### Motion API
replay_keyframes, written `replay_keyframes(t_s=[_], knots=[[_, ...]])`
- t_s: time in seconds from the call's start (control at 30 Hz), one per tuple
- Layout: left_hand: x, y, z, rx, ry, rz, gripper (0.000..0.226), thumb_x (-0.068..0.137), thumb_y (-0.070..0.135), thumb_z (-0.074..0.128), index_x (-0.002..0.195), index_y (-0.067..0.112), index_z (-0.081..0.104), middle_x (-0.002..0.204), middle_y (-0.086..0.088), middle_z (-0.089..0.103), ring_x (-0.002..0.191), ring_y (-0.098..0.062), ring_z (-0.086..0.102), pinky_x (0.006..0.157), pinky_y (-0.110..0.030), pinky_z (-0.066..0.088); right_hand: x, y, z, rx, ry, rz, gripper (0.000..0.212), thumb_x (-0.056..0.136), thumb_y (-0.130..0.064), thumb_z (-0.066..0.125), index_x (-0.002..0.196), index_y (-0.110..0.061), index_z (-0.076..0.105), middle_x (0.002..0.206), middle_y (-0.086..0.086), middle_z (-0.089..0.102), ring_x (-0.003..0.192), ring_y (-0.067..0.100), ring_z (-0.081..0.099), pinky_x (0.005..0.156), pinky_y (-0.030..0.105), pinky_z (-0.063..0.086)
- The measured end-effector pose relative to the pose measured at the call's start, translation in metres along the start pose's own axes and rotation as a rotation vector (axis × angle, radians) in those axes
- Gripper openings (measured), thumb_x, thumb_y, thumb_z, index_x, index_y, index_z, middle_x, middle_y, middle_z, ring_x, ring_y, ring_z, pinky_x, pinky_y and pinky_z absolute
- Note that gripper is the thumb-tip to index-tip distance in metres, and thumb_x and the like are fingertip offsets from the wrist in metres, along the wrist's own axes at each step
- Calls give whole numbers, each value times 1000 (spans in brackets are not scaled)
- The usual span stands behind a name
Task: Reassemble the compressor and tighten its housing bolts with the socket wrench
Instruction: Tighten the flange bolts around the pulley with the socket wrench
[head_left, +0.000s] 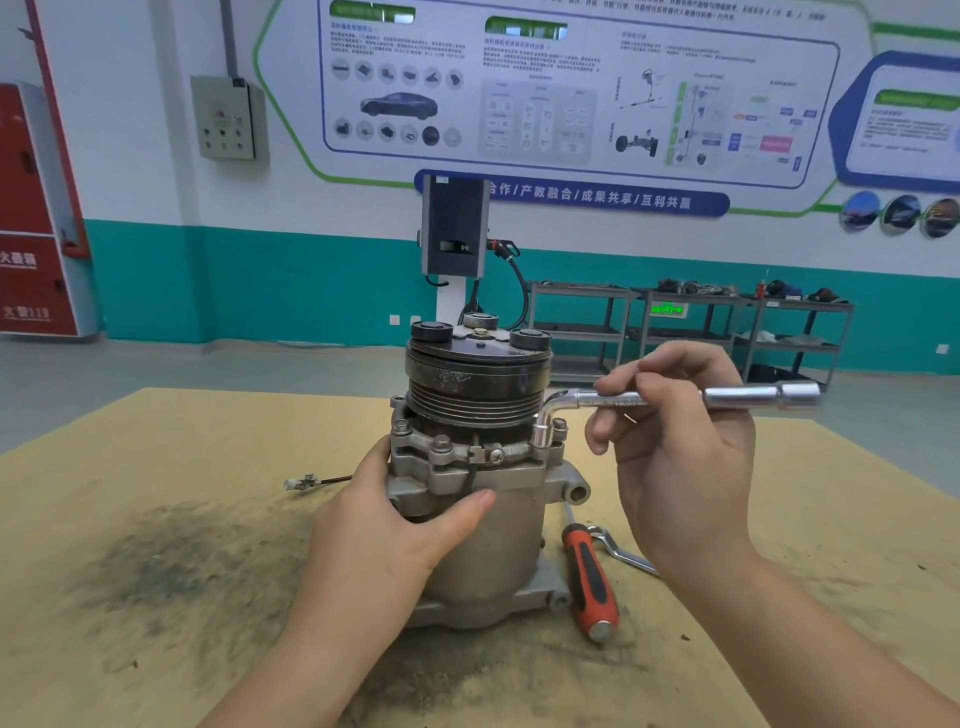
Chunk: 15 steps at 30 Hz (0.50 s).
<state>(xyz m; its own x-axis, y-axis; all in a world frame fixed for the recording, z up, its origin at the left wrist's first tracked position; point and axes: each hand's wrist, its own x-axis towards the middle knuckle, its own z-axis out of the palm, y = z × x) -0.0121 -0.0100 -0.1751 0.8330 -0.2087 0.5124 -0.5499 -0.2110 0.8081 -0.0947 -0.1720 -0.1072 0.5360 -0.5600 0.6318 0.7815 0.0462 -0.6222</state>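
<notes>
The grey metal compressor (498, 525) stands upright on the wooden table (182, 457), its dark grooved pulley (475, 384) on top. My left hand (384, 525) grips the housing from the left, thumb across its front. An L-shaped chrome socket wrench (748, 397) has its short end down on a housing bolt at the right of the flange (543, 434). My right hand (675, 441) holds the wrench's long arm, which points right. Other bolt heads (441, 442) show along the flange.
A red-and-black screwdriver (589, 577) and a flat chrome wrench (621, 551) lie right of the compressor's base. The compressor's wire with a white connector (298, 483) trails left. Dark grime stains the table at front left. Shelving carts (691, 322) stand at the far wall.
</notes>
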Motion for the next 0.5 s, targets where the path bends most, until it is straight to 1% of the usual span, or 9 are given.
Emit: replay_keyframes(t_s=[0.07,0.13,0.2,0.23,0.3,0.37,0.43,0.5], knots=[[0,1,0,4,2,-4,49,55,67,73,99,48,61,90,47,60,89,25,53,62,2,40,1,-2,0,-80,-14,-33,22,78,-4,48,70,-20,61,66,9,62,45,25,50,48,27,44],[1,1,0,1,11,-15,49,55,65,74,99,46,63,88,46,62,88,23,54,62,-1,41,2,-4,-1,-160,-11,-73,22,79,-4,48,70,-18,64,65,9,63,46,26,50,49,29,43],[1,0,0,-6,18,-28,50,56,62,77,100,43,65,87,43,64,87,21,56,65,-6,41,-1,-6,0,-248,-30,-166,21,81,-1,48,74,-13,65,65,6,64,48,25,51,49,30,44],[0,0,1,-7,20,-33,50,56,62,77,101,43,66,86,43,64,87,20,56,66,-8,42,-3,-7,2,-308,-55,-239,22,83,1,48,76,-12,64,66,4,64,50,23,52,49,29,44],[0,0,1,-5,28,-35,51,54,63,76,100,43,66,86,43,64,87,21,56,65,-7,41,-11,-6,8,-408,-116,-375,24,86,5,48,81,-14,62,69,0,64,55,15,55,53,24,45],[0,0,2,-9,36,-38,52,53,64,75,99,43,66,86,43,64,86,21,56,64,-8,42,-19,-6,14,-478,-185,-440,24,89,6,50,83,-15,60,73,-1,63,62,5,56,59,17,45],[0,0,3,-14,41,-40,53,52,65,75,99,42,66,86,41,64,86,20,57,64,-11,42,-25,-6,18,-597,-261,-473,18,93,-3,52,88,-19,61,79,-5,62,72,6,60,65,17,47],[0,1,3,-6,48,-31,52,52,65,74,98,42,66,85,42,64,86,22,55,63,-9,41,-29,-9,21,-760,-321,-497,12,95,-16,50,97,-24,59,86,-10,62,84,9,62,71,24,50]])
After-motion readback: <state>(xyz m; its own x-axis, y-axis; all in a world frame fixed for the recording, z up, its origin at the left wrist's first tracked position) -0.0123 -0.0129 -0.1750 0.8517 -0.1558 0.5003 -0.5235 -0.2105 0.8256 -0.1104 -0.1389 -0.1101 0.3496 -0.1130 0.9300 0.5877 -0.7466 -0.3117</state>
